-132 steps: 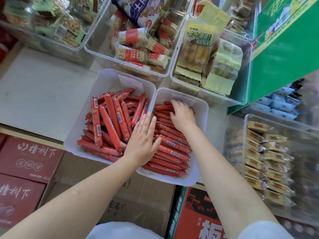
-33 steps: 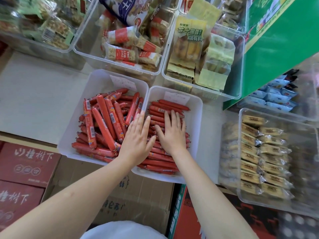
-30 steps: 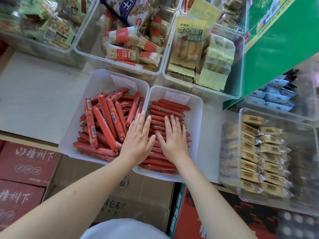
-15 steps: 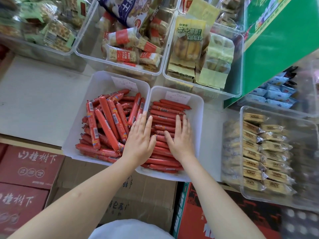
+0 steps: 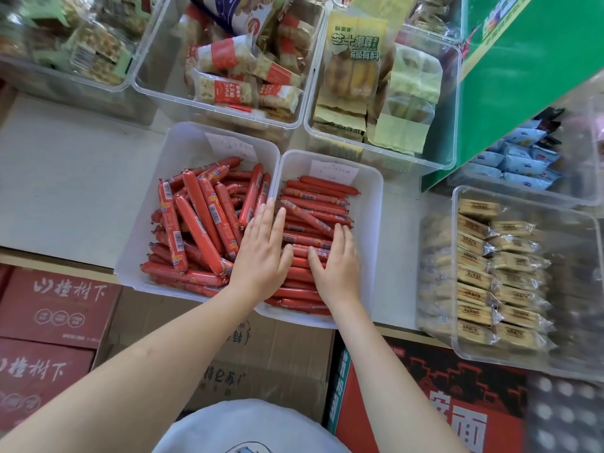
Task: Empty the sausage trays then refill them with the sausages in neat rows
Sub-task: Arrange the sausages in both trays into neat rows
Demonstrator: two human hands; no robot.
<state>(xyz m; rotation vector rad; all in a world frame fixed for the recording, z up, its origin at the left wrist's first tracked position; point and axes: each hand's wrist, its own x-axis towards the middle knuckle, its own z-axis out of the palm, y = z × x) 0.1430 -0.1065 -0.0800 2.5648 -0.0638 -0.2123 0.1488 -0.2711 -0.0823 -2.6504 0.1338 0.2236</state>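
While both hands lie flat on the stock, the right-hand tray (image 5: pixel 371 204) serves as landmark: white plastic, set on the pale shelf (image 5: pixel 65 178), its near edge overhanging the shelf front. Inside it, thin red sausages (image 5: pixel 315 199) lie crosswise in rough rows, a paper label (image 5: pixel 333 171) at the far wall. Left hand (image 5: pixel 263 256): fingers straight, together, palm down, resting across the tray's left rim and onto the sausages there; holds nothing. Right hand (image 5: pixel 338 264): fingers extended, slightly spread, pressing on the sausages near the tray's middle; grips nothing. Touching the tray's left wall, a second white tray (image 5: pixel 183 148) with thicker red sausages (image 5: pixel 199 223) piled loosely at mixed angles, some lengthwise, some slanted. Beyond the landmark tray, clear bins of wrapped snacks (image 5: pixel 228 93). To its right, apart from it, a clear bin of small wrapped cakes (image 5: pixel 483 273). Below its near edge, cardboard cartons (image 5: pixel 261 361).
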